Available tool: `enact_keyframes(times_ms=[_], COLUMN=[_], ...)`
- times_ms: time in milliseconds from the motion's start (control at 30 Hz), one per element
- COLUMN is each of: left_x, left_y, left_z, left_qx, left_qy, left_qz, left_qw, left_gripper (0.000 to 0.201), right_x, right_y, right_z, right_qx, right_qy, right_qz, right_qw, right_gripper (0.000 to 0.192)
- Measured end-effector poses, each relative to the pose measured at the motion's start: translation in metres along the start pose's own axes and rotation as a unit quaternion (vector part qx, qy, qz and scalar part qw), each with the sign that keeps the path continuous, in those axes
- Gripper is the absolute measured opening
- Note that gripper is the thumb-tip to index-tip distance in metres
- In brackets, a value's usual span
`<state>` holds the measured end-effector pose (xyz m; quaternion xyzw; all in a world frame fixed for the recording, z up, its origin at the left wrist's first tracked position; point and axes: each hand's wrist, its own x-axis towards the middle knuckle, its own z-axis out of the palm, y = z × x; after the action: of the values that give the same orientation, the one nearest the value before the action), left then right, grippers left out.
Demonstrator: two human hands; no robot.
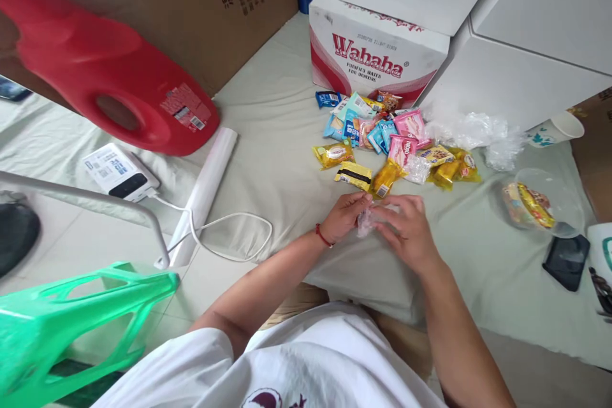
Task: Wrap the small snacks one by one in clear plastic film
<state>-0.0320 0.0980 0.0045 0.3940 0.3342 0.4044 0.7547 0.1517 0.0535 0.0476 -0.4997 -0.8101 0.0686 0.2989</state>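
Observation:
My left hand, with a red cord at its wrist, pinches a small crumpled piece of clear plastic wrap over the near part of the cloth. My right hand is at the other side of the wrap; its fingers are bent, with the tips at the plastic's edge. Just beyond my hands lies a loose pile of wrapped snacks. A yellow packet with a black stripe and a yellow-wrapped snack are nearest, with a pink packet and blue sachets behind them.
A Wahaha water carton stands behind the pile. Clear plastic bags, a paper cup, a clear bowl with snacks and a phone are at right. Leftward are a red jug, white cable and green stool.

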Motion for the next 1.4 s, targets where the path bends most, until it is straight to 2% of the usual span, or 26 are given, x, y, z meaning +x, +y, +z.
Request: enact_keyframes(times_ms=[67,167,233,267,333,400,433,500,533,567,600,667,733,800,867,933,967,1033,1100,1167,1233,1300,1333,1400], left_x=[0.003,0.009,0.012,0.014,0.014,0.013,0.012,0.011,0.010,0.010,0.010,0.009,0.005,-0.005,-0.020,-0.037,-0.046,-0.059,-0.066,-0.066,-0.060,-0.050,-0.045,-0.040], left_y=[-0.001,-0.002,-0.001,0.000,0.002,0.005,0.006,0.007,0.007,0.007,0.007,0.008,0.008,0.007,0.003,-0.003,-0.005,-0.008,-0.005,0.007,0.023,0.038,0.044,0.052], left_z=[-0.002,-0.005,-0.007,-0.008,-0.008,-0.007,-0.006,-0.005,-0.004,-0.004,-0.003,-0.002,0.001,0.007,0.014,0.021,0.023,0.023,0.015,0.001,-0.017,-0.035,-0.042,-0.049], left_qx=[-0.002,-0.054,-0.102,-0.127,-0.177,-0.215,-0.222,-0.226,-0.225,-0.224,-0.223,-0.216,-0.204,-0.179,-0.132,-0.074,-0.049,-0.017,-0.006,0.012,0.052,0.131,0.190,0.326], left_qy=[0.028,0.089,0.105,0.104,0.093,0.077,0.070,0.061,0.058,0.055,0.050,0.039,0.032,0.038,0.057,0.080,0.087,0.086,0.081,0.081,0.066,0.028,0.029,0.094], left_qz=[0.016,0.023,0.023,0.025,0.027,0.025,0.023,0.017,0.015,0.011,0.004,-0.012,-0.024,-0.020,0.004,0.025,0.021,-0.024,-0.071,-0.091,-0.104,-0.127,-0.120,-0.050], left_qw=[0.999,0.994,0.989,0.986,0.979,0.973,0.972,0.972,0.972,0.973,0.973,0.975,0.978,0.983,0.990,0.994,0.995,0.996,0.994,0.992,0.991,0.983,0.974,0.939], left_gripper=[0.057,0.051,0.046,0.045,0.044,0.044,0.044,0.044,0.044,0.043,0.043,0.042,0.044,0.049,0.057,0.066,0.065,0.052,0.046,0.047,0.047,0.046,0.044,0.037], right_x=[-0.001,-0.021,-0.045,-0.058,-0.084,-0.104,-0.110,-0.113,-0.109,-0.103,-0.095,-0.077,-0.062,-0.055,-0.054,-0.057,-0.059,-0.062,-0.062,-0.061,-0.060,-0.061,-0.061,-0.063], right_y=[-0.004,-0.008,-0.011,-0.012,-0.015,-0.015,-0.014,-0.011,-0.010,-0.010,-0.011,-0.015,-0.022,-0.030,-0.038,-0.047,-0.050,-0.054,-0.049,-0.035,-0.015,0.005,0.013,0.027], right_z=[0.005,0.003,-0.001,-0.002,-0.003,-0.003,-0.004,-0.008,-0.011,-0.013,-0.015,-0.014,-0.006,0.006,0.017,0.023,0.022,0.013,-0.006,-0.031,-0.053,-0.065,-0.066,-0.060], right_qx=[-0.017,-0.048,-0.070,-0.072,-0.037,0.030,0.061,0.104,0.110,0.105,0.090,0.036,-0.006,-0.002,0.037,0.115,0.172,0.312,0.433,0.486,0.484,0.464,0.452,0.431], right_qy=[0.002,0.091,0.134,0.132,0.088,0.069,0.094,0.190,0.228,0.240,0.222,0.127,0.043,0.035,0.080,0.115,0.123,0.133,0.152,0.164,0.151,0.121,0.106,0.088], right_qz=[-0.019,-0.001,0.010,0.015,0.030,0.099,0.159,0.277,0.299,0.287,0.245,0.124,0.038,0.030,0.090,0.189,0.244,0.346,0.419,0.471,0.514,0.541,0.548,0.555], right_qw=[1.000,0.995,0.988,0.989,0.995,0.992,0.981,0.936,0.920,0.921,0.939,0.984,0.998,0.999,0.992,0.968,0.946,0.875,0.783,0.718,0.692,0.692,0.696,0.705], right_gripper=[0.018,0.019,0.023,0.025,0.024,0.019,0.016,0.021,0.027,0.034,0.042,0.052,0.036,0.018,0.016,0.012,0.013,0.022,0.032,0.041,0.048,0.051,0.054,0.058])
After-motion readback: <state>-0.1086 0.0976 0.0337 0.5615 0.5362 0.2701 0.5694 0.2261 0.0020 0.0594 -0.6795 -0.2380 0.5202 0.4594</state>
